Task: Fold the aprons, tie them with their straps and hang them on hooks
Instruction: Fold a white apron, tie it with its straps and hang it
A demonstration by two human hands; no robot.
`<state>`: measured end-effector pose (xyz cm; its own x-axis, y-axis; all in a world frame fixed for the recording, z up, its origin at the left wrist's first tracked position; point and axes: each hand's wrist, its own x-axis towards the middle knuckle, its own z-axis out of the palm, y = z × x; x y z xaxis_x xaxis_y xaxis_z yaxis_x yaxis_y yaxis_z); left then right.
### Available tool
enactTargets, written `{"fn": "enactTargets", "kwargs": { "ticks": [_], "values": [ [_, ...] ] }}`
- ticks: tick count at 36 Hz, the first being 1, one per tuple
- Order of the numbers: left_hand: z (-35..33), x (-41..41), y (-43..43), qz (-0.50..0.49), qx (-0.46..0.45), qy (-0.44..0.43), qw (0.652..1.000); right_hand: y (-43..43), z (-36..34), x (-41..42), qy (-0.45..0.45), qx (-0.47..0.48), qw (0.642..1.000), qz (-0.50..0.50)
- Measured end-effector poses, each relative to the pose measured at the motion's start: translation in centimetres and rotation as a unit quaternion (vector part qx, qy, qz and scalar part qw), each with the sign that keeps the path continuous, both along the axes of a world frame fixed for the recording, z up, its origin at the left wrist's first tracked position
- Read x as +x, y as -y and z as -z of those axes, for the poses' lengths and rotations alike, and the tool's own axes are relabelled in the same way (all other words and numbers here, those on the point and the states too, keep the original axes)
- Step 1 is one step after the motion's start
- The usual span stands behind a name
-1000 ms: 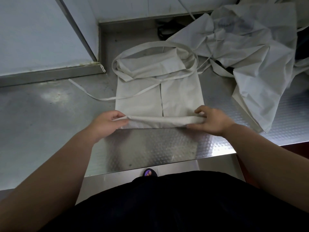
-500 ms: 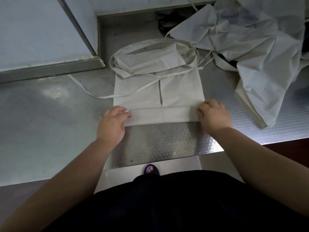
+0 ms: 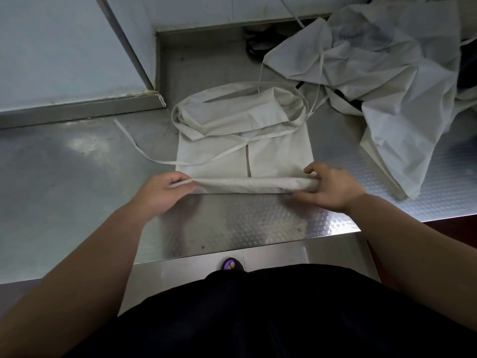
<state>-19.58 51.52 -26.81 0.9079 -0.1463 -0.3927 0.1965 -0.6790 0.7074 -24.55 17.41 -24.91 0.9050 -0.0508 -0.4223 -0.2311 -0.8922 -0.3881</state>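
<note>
- The folded apron (image 3: 278, 153) lies flat on the steel counter (image 3: 64, 192), straight in front of the person; its near edge is turned up into a narrow roll (image 3: 247, 184)
- The left hand (image 3: 162, 193) holds the left end of this roll, with the fingers (image 3: 178, 180) curled over the cloth
- The right hand (image 3: 335, 188) grips the right end, its fingers curled round the roll in the same way
- One long strap (image 3: 140, 151) runs from the apron out to the left over the counter
- The neck loop (image 3: 304, 104) lies around the far part of the apron
- A heap of unfolded aprons (image 3: 387, 81) lies at the far right of the counter, near the folded one
- Below the counter edge, a foot in a purple sandal (image 3: 232, 264) shows
</note>
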Motion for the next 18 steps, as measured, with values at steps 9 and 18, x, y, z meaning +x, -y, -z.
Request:
{"fn": "enactTargets", "kwargs": {
  "ticks": [9, 18],
  "values": [
    [1.0, -0.4, -0.2, -0.046, 0.108, 0.041, 0.992, -0.8, 1.4, 0.4, 0.034, 0.049, 0.983, 0.171],
    [1.8, -2.3, 1.6, 0.11, 0.301, 0.165, 0.933, -3.2, 2.4, 0.2, 0.089, -0.137, 0.981, -0.101]
  ]
}}
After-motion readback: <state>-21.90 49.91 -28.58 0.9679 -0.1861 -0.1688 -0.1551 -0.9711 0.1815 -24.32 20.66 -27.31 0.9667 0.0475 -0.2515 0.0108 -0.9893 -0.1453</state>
